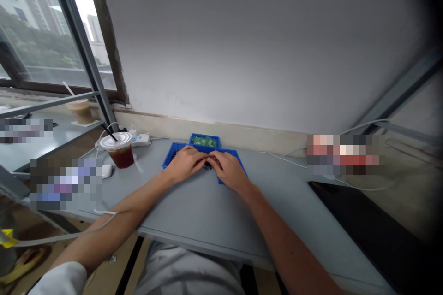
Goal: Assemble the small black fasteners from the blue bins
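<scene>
My left hand (188, 164) and my right hand (226, 168) meet at the fingertips over blue trays on the grey table (194, 207). Both hands have their fingers closed in a pinch, and whatever is between them is too small to make out. Beneath my left hand lies a blue tray (167, 157) with small dark parts. Another blue tray (241, 165) is partly covered by my right hand. Small dark pieces show just under the fingertips. Behind them stands a smaller blue tray (205, 140) holding green items.
A lidded cup of dark red drink (122, 151) with a straw stands left, near a white power strip (141, 139) and a white case (106, 171). At right lies a black flat panel (360, 226). White cables run along the wall. Some areas are pixelated.
</scene>
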`<state>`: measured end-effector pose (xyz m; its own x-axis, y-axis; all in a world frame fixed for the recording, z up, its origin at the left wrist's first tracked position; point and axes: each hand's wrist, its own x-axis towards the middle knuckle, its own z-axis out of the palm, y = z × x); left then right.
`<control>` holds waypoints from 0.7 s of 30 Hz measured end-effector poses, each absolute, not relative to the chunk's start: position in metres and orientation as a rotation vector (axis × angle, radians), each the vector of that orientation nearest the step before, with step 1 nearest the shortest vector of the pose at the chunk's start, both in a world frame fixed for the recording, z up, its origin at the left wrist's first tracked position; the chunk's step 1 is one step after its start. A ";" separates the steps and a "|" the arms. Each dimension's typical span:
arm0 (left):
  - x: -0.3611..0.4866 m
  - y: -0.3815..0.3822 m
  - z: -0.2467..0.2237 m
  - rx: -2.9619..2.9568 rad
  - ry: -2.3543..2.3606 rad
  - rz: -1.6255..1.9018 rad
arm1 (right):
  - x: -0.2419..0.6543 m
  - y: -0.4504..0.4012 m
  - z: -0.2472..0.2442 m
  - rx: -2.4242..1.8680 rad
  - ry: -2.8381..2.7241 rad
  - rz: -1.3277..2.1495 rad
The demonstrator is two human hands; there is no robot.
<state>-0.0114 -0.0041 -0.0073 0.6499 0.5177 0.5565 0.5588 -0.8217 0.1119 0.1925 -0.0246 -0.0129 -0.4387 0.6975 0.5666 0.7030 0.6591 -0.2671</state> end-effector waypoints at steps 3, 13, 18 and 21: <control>-0.011 -0.005 -0.007 -2.772 -0.939 -0.914 | 0.198 -0.021 -0.012 -1.009 -2.189 -0.033; -0.011 -0.002 -0.008 -2.720 -1.082 -0.858 | 0.228 -0.010 -0.001 -1.122 -1.795 -0.431; -0.007 -0.004 -0.013 -2.701 -1.110 -0.816 | 0.232 -0.008 -0.001 -1.150 -1.804 -0.444; -0.009 -0.004 -0.010 -2.621 -1.172 -0.941 | 0.221 -0.013 -0.003 -1.118 -1.849 -0.368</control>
